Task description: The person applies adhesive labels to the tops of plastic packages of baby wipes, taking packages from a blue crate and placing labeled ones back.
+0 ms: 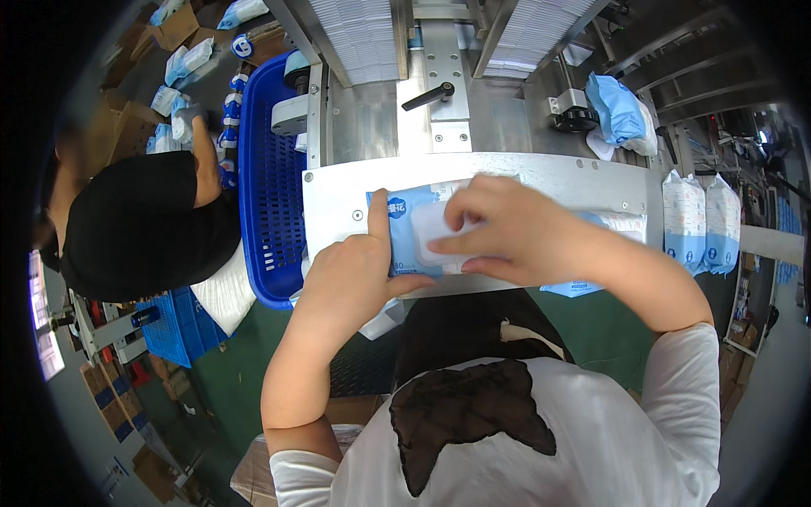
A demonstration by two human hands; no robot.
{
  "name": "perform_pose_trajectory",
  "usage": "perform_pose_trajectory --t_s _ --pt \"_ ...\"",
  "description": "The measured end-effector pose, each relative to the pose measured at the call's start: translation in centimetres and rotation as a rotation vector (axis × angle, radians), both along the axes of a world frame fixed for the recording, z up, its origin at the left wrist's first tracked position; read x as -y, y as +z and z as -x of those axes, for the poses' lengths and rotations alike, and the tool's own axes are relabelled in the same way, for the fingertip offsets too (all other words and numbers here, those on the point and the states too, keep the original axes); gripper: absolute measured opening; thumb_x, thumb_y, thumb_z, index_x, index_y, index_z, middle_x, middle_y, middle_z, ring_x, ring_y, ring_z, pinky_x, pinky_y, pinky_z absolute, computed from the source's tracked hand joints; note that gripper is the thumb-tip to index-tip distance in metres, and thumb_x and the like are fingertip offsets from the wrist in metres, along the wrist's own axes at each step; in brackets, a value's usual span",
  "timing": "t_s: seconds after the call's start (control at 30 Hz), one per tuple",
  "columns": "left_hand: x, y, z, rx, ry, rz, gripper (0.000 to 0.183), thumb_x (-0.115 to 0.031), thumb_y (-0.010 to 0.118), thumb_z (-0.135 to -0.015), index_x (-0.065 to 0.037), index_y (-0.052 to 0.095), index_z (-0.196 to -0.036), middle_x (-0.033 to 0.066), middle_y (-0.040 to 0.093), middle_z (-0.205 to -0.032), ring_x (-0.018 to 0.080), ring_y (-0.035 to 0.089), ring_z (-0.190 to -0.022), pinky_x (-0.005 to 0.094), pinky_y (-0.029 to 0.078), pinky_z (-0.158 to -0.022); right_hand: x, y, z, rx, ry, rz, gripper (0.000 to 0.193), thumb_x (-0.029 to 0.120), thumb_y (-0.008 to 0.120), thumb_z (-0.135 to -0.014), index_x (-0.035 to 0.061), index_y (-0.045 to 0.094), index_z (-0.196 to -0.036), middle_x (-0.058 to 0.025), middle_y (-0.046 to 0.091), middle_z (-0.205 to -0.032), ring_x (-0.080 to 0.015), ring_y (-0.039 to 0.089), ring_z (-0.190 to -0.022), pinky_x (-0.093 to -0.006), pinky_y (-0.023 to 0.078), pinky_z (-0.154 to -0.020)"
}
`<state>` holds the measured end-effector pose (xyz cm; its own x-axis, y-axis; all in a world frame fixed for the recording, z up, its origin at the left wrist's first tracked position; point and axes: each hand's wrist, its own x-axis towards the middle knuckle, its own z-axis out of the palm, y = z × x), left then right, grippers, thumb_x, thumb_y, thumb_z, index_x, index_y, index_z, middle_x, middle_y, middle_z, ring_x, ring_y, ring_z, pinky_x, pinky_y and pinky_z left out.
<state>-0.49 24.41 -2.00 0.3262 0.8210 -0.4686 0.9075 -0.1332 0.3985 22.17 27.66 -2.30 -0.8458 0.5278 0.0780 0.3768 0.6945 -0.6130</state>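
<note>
A blue and white pack of wet wipes [401, 241] lies flat on the pale metal work surface [338, 190] in front of me. My left hand [355, 266] grips its left end, the index finger along the side and the thumb by the near edge. On top of the pack is a white plastic lid [429, 221]. My right hand [515, 228] has its fingers bent over the lid, pinching it; slight motion blur softens the fingertips. Part of the lid and the pack's right end are hidden under that hand. A second pack [621, 223] lies partly beneath my right forearm.
A blue plastic basket [274, 182] stands left of the surface. Beyond it, a person in black [152, 220] handles packs. Tall stacks of white flat pieces [359, 42] and a black lever [428, 96] are ahead. Upright packs [684, 220] stand at the right.
</note>
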Motion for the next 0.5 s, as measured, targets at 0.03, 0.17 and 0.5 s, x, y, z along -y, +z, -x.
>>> perform_pose_trajectory --t_s 0.03,0.17,0.5 --pt "-0.1 0.0 -0.1 0.012 -0.004 -0.013 0.108 -0.045 0.079 -0.067 0.011 0.021 -0.14 0.0193 0.064 -0.069 0.0343 0.066 -0.066 0.0355 0.052 -0.061 0.9 -0.7 -0.1 0.047 0.005 -0.055 0.04 0.014 0.069 -0.076 0.0221 0.065 -0.115 -0.0028 0.053 -0.103 -0.0207 0.049 -0.094 -0.0342 0.04 -0.083" --pt "0.5 1.1 0.8 0.103 0.041 -0.045 0.098 -0.033 0.081 -0.068 0.006 0.028 -0.14 0.0168 0.063 -0.066 0.0282 0.065 -0.063 0.031 0.051 -0.061 1.4 -0.2 -0.7 -0.018 0.007 -0.133 0.049 0.011 0.07 -0.074 0.0209 0.062 -0.121 -0.005 0.054 -0.104 -0.0231 0.051 -0.097 -0.0368 0.041 -0.086" --pt "8.7 3.9 3.8 1.164 0.029 -0.168 0.077 -0.009 0.09 -0.054 0.009 0.054 -0.12 0.0076 0.067 -0.07 0.0121 0.064 -0.065 0.0211 0.048 -0.063 9.0 -0.3 3.3 -0.514 0.037 0.674 0.088 0.039 0.074 -0.078 0.0039 0.027 -0.144 -0.023 0.041 -0.134 -0.0336 0.041 -0.125 -0.0384 0.033 -0.105"
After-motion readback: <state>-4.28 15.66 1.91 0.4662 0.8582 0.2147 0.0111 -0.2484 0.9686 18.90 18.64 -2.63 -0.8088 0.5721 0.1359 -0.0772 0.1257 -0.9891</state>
